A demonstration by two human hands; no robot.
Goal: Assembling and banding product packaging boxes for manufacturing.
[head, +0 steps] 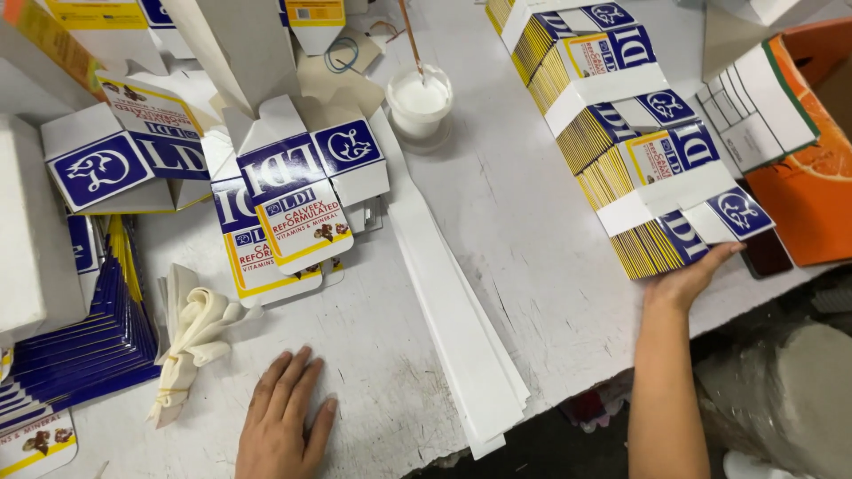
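Observation:
My left hand (284, 417) lies flat, palm down, on the white table (524, 231) near its front edge, holding nothing. My right hand (692, 277) reaches out to the near end of a long banded stack of flat folded cartons (621, 133), blue, white and yellow, fingers against its lower end. In front of my left hand lie a few unfolded cartons (288, 204) printed blue and yellow. A crumpled cream cloth (191, 333) rests just left of that hand. A pile of long white paper strips (453, 310) runs between my hands.
A small white cup of glue with a stick (420, 99) stands at the back centre. Blue flat cartons (80, 346) are stacked at the left edge. An orange cardboard box (812, 142) sits at the right. Assembled white boxes (106, 151) crowd the back left.

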